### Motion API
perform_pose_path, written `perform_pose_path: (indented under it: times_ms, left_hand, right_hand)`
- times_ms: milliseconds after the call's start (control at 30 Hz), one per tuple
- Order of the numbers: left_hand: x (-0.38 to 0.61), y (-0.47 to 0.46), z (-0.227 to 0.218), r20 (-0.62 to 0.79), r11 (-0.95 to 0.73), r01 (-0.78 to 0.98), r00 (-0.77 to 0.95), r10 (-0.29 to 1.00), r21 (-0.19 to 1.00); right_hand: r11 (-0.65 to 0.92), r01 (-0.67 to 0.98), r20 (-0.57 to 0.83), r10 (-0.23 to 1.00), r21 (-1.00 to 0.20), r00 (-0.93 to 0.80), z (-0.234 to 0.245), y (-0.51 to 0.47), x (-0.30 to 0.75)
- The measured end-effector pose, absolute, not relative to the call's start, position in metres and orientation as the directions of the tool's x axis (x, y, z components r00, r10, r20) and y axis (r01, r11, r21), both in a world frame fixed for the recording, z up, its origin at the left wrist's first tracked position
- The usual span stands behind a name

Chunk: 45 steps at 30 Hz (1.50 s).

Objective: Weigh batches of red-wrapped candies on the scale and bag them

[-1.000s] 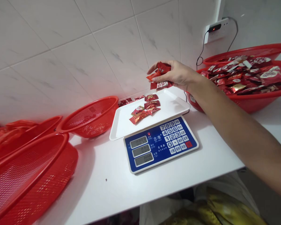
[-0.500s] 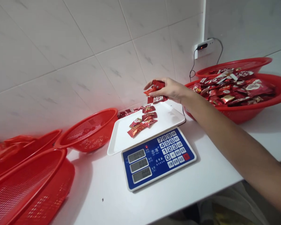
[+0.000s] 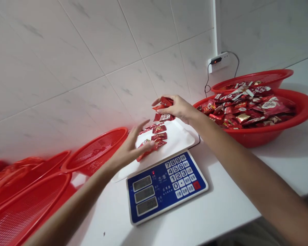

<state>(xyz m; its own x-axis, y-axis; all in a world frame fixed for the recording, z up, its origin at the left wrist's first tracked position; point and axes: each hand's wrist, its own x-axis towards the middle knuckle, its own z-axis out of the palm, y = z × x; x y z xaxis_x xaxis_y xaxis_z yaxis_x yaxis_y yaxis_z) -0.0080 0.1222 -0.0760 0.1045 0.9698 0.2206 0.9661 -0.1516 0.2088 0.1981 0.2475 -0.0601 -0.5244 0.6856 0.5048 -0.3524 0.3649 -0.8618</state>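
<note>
Sweets (image 3: pixel 162 118) wrapped in red with white lettering; scale (image 3: pixel 187 181) blue; baskets (image 3: pixel 96 148) red mesh; tiles (image 3: pixel 123 41) white, grey-veined.

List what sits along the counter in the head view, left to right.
stacked red mesh baskets → tilted red mesh basket → white tray → large red basin
</note>
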Motion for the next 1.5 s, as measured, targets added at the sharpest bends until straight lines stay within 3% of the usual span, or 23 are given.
perform_pose_path:
  times_ms: [133,200,367,667,867,967,1067,1233,1333,1400,1500]
  left_hand:
    - [0.003,0.148,-0.091,-0.085,-0.037,0.978,0.055,0.995,0.204]
    - [0.006,0.159,-0.096,-0.120,0.000,0.979,0.025,0.992,0.203]
    - [0.006,0.183,-0.100,-0.086,-0.053,0.971,0.074,0.994,0.231]
    - [0.002,0.158,-0.113,0.208,-0.311,0.910,0.260,0.943,0.274]
    - [-0.006,0.143,-0.112,0.166,-0.341,0.908,0.307,0.937,0.243]
    - [-0.011,0.140,-0.108,0.125,-0.299,0.890,0.272,0.954,0.344]
    - [-0.015,0.134,-0.102,0.138,-0.278,0.787,0.242,0.960,0.551]
    - [-0.017,0.112,-0.093,0.124,-0.255,0.581,0.256,0.959,0.773]
    - [-0.030,0.087,-0.082,0.042,-0.073,0.462,0.078,0.996,0.884]
    - [-0.052,0.063,-0.064,0.029,0.050,0.436,-0.172,0.985,0.899]
    - [-0.105,0.019,-0.030,0.087,0.344,0.501,-0.653,0.752,0.794]
  right_hand:
    - [0.354,-0.277,0.449,0.709,-0.893,-0.544,-0.064,0.245,0.195]
    - [0.353,-0.225,0.417,0.717,-0.908,-0.558,-0.066,0.244,0.194]
    - [0.375,-0.139,0.383,0.720,-0.916,-0.579,-0.068,0.247,0.189]
    - [0.448,0.000,0.363,0.724,-0.894,-0.587,-0.074,0.243,0.181]
    - [0.467,0.051,0.335,0.702,-0.883,-0.629,-0.084,0.241,0.169]
    - [0.498,0.111,0.322,0.700,-0.860,-0.638,-0.081,0.240,0.170]
    - [0.512,0.118,0.350,0.719,-0.851,-0.600,-0.079,0.240,0.175]
    - [0.410,0.124,0.303,0.817,-0.904,-0.491,-0.078,0.240,0.184]
    - [0.393,0.142,0.283,0.828,-0.908,-0.485,-0.078,0.241,0.186]
    - [0.395,0.157,0.268,0.816,-0.905,-0.512,-0.081,0.243,0.185]
    - [0.452,0.168,0.282,0.762,-0.876,-0.583,-0.089,0.249,0.179]
